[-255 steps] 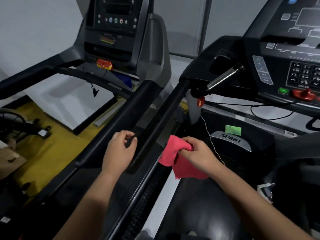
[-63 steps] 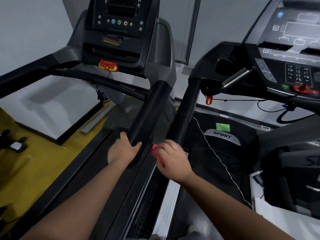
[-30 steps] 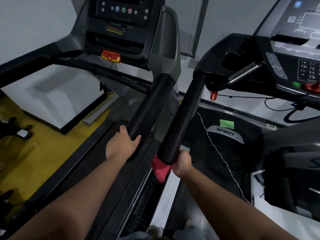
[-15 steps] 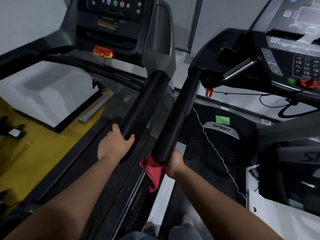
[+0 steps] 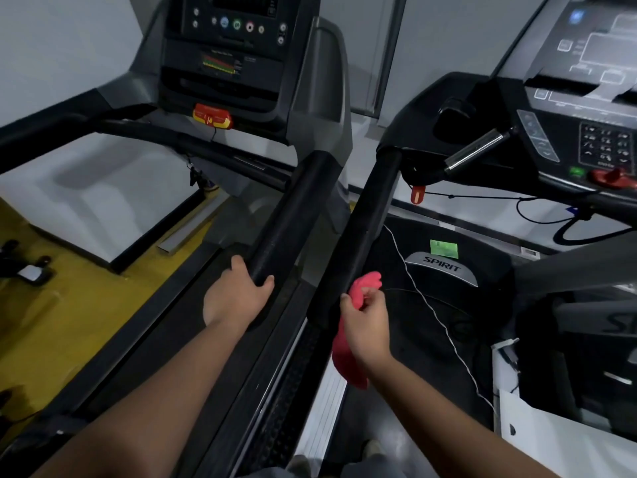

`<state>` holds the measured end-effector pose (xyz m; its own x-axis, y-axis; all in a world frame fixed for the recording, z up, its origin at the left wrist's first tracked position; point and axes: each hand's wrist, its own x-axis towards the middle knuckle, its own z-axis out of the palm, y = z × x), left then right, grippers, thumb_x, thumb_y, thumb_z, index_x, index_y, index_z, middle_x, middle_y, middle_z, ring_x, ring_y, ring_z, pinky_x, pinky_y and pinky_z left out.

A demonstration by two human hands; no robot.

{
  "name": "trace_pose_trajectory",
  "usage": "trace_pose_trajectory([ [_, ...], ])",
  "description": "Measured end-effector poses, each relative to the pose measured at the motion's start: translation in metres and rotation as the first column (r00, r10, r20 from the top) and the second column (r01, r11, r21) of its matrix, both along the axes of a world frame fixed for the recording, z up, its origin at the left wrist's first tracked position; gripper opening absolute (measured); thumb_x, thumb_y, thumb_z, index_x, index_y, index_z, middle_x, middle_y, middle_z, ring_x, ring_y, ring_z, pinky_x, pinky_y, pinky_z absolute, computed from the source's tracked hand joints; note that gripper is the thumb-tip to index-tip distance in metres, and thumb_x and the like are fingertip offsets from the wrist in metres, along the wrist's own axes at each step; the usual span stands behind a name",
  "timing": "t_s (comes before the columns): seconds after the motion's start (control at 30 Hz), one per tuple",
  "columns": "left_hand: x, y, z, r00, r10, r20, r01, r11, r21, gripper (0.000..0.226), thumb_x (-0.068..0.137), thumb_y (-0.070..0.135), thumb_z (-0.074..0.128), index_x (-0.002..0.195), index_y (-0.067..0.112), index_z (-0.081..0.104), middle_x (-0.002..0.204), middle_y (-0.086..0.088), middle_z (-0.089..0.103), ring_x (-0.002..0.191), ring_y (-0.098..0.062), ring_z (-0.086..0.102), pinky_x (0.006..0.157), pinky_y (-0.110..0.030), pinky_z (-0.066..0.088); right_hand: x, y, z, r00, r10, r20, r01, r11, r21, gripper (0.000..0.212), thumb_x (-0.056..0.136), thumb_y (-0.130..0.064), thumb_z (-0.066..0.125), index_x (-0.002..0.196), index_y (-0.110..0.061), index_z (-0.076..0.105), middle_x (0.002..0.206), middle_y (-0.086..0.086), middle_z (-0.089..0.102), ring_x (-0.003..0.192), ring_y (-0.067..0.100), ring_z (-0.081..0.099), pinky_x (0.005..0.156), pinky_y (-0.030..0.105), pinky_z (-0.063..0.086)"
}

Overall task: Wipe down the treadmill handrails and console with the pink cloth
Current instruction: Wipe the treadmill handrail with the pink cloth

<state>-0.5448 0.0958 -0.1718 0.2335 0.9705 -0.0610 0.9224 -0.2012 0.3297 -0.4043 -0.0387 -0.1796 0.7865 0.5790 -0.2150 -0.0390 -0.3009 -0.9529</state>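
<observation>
Head view: left hand (image 5: 234, 298) grips the lower end of the left-machine handrail (image 5: 289, 222), fingers curled round it. Right hand (image 5: 365, 326) holds the pink cloth (image 5: 362, 287) bunched in curled fingers, just beside the lower end of the right-machine handrail (image 5: 362, 229), on its right side; contact unclear. Cloth tail hangs below the hand. Console (image 5: 586, 132) upper right, well apart.

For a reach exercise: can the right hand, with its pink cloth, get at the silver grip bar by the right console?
Probably yes: the right hand, gripping the pink cloth beside the handrail, has open space to the silver grip bar, though it must stretch.
</observation>
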Motion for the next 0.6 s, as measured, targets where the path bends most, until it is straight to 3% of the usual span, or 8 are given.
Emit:
trace_pose_trajectory([
  [0.07,-0.001,0.0,-0.001,1.0,0.003,0.007,-0.003,1.0,-0.004,0.059,0.09,0.056,0.049,0.126,0.011,0.038,0.102,-0.012,0.059,0.072,-0.022,0.052,0.055,-0.032,0.042,-0.005,-0.005,0.003,0.968,0.166,0.186,-0.156,0.986,-0.066,0.02,0.087,-0.019,0.062,0.1,-0.024,0.049,0.092,-0.006,0.053,0.081,0.013,0.053,0.064,0.019,0.036],
  [0.13,-0.001,0.0,-0.001,1.0,0.003,0.015,-0.003,1.0,-0.008,0.056,0.09,0.056,0.049,0.123,0.011,0.039,0.1,-0.011,0.059,0.071,-0.022,0.053,0.055,-0.032,0.042,-0.007,-0.007,0.001,0.855,0.331,0.399,-0.296,0.943,-0.149,0.035,0.085,-0.017,0.064,0.118,-0.018,0.055,0.109,-0.004,0.051,0.094,0.013,0.052,0.074,0.013,0.035],
  [0.2,-0.001,0.0,-0.001,1.0,0.004,0.018,-0.004,1.0,-0.013,0.055,0.09,0.056,0.05,0.122,0.012,0.04,0.098,-0.01,0.058,0.071,-0.022,0.054,0.054,-0.032,0.042,-0.006,-0.006,-0.003,0.663,0.421,0.619,-0.387,0.9,-0.198,0.036,0.082,-0.014,0.066,0.117,-0.011,0.062,0.113,0.003,0.055,0.1,0.02,0.053,0.082,0.017,0.036],
  [0.3,-0.001,0.001,-0.002,1.0,0.004,0.028,-0.003,1.0,-0.015,0.055,0.089,0.055,0.05,0.122,0.012,0.04,0.098,-0.01,0.059,0.072,-0.023,0.055,0.055,-0.032,0.043,-0.004,0.002,-0.008,0.355,0.434,0.828,-0.442,0.858,-0.26,0.027,0.081,-0.023,0.058,0.103,-0.016,0.071,0.088,0.0,0.06,0.086,0.021,0.05,0.068,0.032,0.044],
  [0.37,-0.002,0.001,-0.003,0.999,-0.002,0.036,0.002,1.0,-0.012,0.055,0.089,0.055,0.051,0.122,0.012,0.04,0.099,-0.01,0.06,0.075,-0.024,0.058,0.057,-0.033,0.045,-0.003,0.014,-0.008,0.203,0.479,0.854,-0.437,0.825,-0.358,0.023,0.078,-0.025,0.057,0.094,-0.021,0.073,0.078,-0.004,0.057,0.081,0.017,0.044,0.063,0.031,0.04],
  [0.47,-0.002,0.002,-0.006,0.999,-0.008,0.039,0.009,1.0,-0.006,0.056,0.089,0.055,0.051,0.123,0.012,0.039,0.1,-0.01,0.06,0.078,-0.026,0.061,0.058,-0.033,0.047,-0.009,0.032,0.001,-0.029,0.644,0.765,-0.431,0.682,-0.591,0.016,0.065,-0.012,0.072,0.081,-0.017,0.073,0.076,0.003,0.057,0.069,0.027,0.057,0.068,0.034,0.045],
  [0.57,-0.002,0.004,-0.007,0.999,-0.013,0.037,0.013,1.0,0.0,0.056,0.088,0.055,0.05,0.121,0.012,0.039,0.098,-0.01,0.06,0.075,-0.024,0.06,0.055,-0.032,0.046,-0.023,0.044,0.018,-0.2,0.814,0.546,-0.38,0.449,-0.809,0.028,0.08,-0.003,0.055,0.106,-0.007,0.063,0.107,0.014,0.055,0.089,0.035,0.059,0.083,0.04,0.039],
  [0.6,-0.002,0.004,-0.007,0.999,-0.014,0.036,0.014,1.0,0.0,0.056,0.088,0.055,0.051,0.122,0.011,0.039,0.098,-0.01,0.06,0.075,-0.025,0.06,0.054,-0.032,0.045,-0.026,0.047,0.022,-0.201,0.847,0.491,-0.346,0.408,-0.845,0.033,0.083,-0.003,0.052,0.116,-0.006,0.057,0.115,0.014,0.052,0.095,0.035,0.058,0.085,0.039,0.037],
])
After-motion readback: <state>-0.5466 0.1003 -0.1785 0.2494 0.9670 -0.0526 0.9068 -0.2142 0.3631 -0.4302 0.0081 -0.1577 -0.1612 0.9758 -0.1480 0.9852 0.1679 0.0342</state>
